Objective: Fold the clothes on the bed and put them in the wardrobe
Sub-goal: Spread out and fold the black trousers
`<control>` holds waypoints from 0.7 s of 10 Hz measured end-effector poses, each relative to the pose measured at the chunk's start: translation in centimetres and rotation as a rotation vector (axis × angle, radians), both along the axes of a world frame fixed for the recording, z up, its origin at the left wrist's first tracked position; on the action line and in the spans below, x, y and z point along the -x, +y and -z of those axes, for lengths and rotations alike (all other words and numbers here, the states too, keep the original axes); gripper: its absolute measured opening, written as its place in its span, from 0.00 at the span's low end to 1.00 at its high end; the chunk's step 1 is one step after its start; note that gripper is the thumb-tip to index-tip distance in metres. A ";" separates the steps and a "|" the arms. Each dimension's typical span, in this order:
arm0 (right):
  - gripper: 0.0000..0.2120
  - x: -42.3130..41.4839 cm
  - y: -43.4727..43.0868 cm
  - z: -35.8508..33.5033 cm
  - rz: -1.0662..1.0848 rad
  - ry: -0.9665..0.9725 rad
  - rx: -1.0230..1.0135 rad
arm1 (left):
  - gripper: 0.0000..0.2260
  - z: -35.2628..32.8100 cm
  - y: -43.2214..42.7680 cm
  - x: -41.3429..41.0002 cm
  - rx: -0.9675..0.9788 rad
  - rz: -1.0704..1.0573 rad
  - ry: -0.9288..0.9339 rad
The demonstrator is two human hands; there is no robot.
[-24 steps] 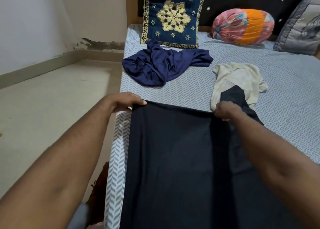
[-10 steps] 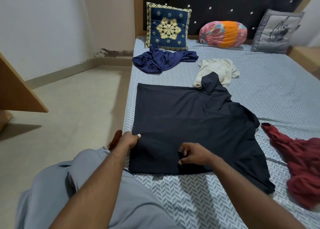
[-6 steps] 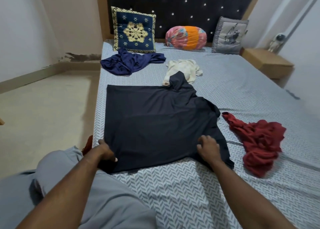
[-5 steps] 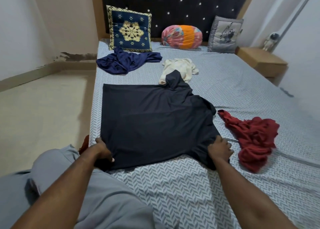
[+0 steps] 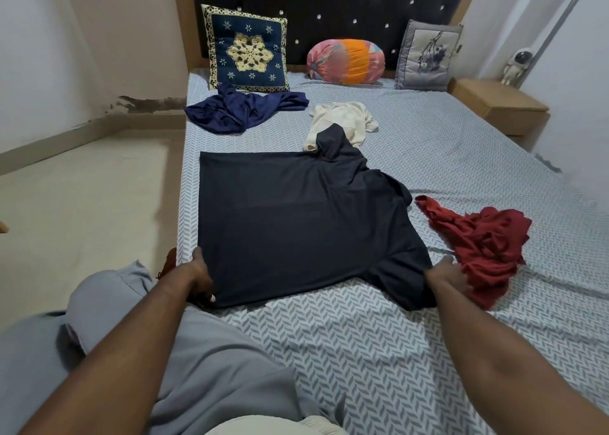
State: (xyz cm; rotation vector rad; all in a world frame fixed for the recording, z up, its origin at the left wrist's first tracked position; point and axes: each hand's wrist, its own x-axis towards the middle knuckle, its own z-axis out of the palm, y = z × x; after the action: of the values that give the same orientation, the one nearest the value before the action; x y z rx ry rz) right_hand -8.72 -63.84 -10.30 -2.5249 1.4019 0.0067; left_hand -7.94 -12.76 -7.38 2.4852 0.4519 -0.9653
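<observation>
Head view: my left hand (image 5: 201, 276) curls round the near-left corner of the dark shirt (image 5: 296, 220) spread flat on the bed (image 5: 461, 171), my right hand (image 5: 445, 275) pinches its near sleeve, so next, I reckon, that sleeve side folds inward.

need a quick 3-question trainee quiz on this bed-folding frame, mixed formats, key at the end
1. True or false: the left hand and the right hand each hold a near corner of the dark shirt.
2. The cream garment lies: A) partly under a far edge of the dark shirt; B) on the floor; C) in a drawer.
3. Fill in: besides the dark shirt, ___ crumpled garments lie on the bed.
Key: 1 true; 2 A; 3 three: the blue garment, the cream garment and the red garment.
</observation>
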 end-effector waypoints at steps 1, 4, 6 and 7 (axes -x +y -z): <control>0.15 -0.5 2.2 -0.2 -0.408 -0.202 0.030 | 0.51 0.1 0.1 0.0 -0.011 -0.003 -0.049; 0.15 -2.1 8.5 0.7 -1.166 0.123 -0.168 | 0.12 -1.7 0.0 1.0 -0.115 0.362 0.128; 0.08 -0.6 7.5 0.2 -1.057 0.104 0.025 | 0.15 -1.6 -0.1 1.2 -0.171 0.432 0.106; 0.08 -0.7 7.9 0.3 -1.031 0.151 -0.039 | 0.19 -1.3 -0.6 1.1 -0.243 0.464 0.092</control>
State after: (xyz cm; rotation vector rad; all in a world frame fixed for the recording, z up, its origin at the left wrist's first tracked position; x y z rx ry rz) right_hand -8.06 -55.98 -10.60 -2.9342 -0.0019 0.4035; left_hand -9.06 -13.39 -6.12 2.8425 0.0108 -1.2680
